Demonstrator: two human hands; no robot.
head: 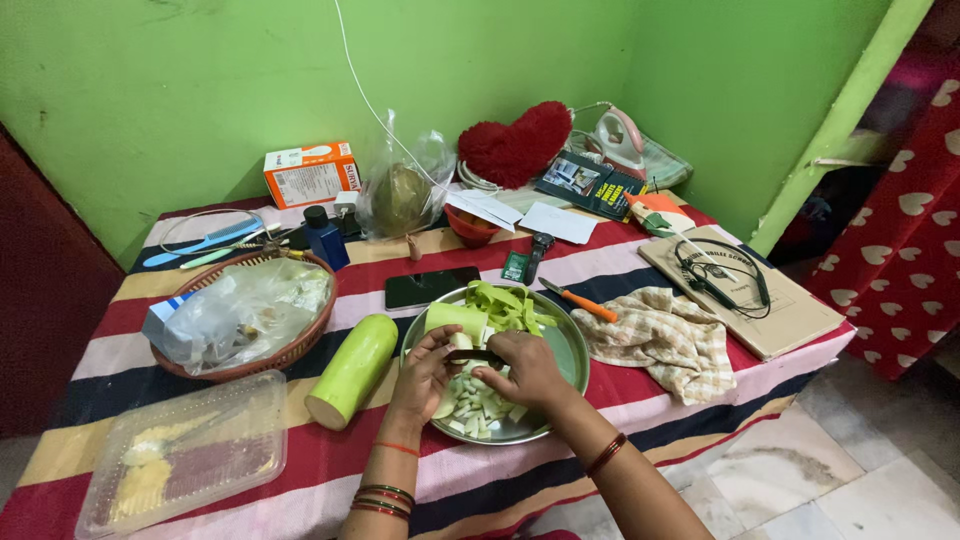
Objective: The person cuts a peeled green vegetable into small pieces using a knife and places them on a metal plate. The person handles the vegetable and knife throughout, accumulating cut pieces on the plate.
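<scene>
A pale gourd piece [459,341] is pinched in the left hand [425,372] above the steel plate [570,345], and a knife [474,354] is gripped by the right hand [527,368]. Fingertips could be nicked, judging by their closeness to the blade. The blade's edge is mostly hidden.

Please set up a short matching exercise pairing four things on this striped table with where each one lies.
Things:
1. bottle gourd
2. orange-handled knife
3. phone
4. checked cloth

Places:
A. right of the steel plate, beside the cardboard
B. beyond the plate, screen up
C. left of the plate, by the basket
D. at the plate's far right rim

Pairs: 1-C, 2-D, 3-B, 4-A
</scene>
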